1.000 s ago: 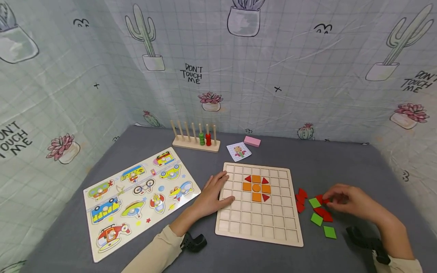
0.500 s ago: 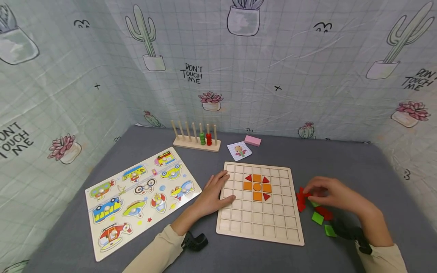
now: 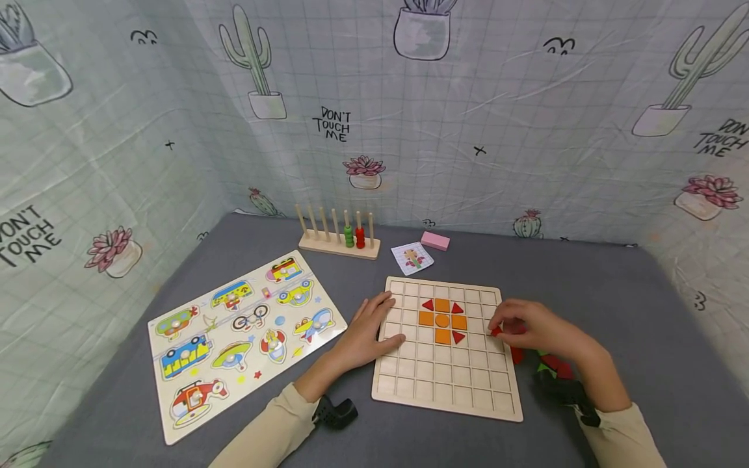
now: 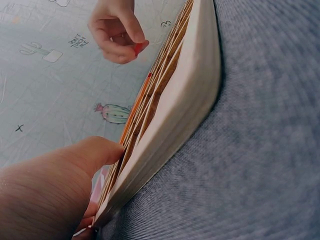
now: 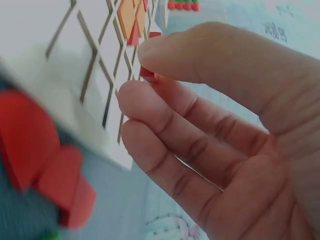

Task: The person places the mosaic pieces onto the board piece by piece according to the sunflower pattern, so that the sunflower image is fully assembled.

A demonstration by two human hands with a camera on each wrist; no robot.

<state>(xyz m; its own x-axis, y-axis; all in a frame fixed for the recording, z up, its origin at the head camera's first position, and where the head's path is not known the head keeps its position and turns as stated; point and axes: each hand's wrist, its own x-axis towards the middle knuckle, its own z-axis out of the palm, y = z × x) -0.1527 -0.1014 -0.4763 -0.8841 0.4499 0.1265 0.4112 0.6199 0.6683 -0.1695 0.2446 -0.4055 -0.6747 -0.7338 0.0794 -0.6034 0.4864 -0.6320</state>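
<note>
A square wooden grid board (image 3: pixel 421 393) lies in the middle of the table. My left hand (image 3: pixel 365 335) rests along its left edge, fingers extended and thumb (image 4: pixel 102 150) over the top. Between thumb and fingertips, my right hand (image 3: pixel 532 328) pinches a small red tile (image 5: pixel 148 75), its shape partly hidden, above the board's right edge. Set in the grid are orange squares (image 3: pixel 443 337) around an orange disc (image 3: pixel 442 320), with red triangles (image 3: pixel 458 337) at three of the corners. Loose red pieces (image 5: pixel 25 135) lie right of the board, partly hidden by the right hand in the head view.
On the left lies a vehicle puzzle board (image 3: pixel 238 390). Behind it stands a peg rack (image 3: pixel 339 246) with green and red beads. A picture card (image 3: pixel 413 258) and a pink block (image 3: pixel 435 241) are at the back. A printed cloth (image 3: pixel 480 188) hangs behind the table.
My right hand has moved left from the loose pieces to the board's right edge, carrying a red tile. My left hand has stayed on the board's left edge.
</note>
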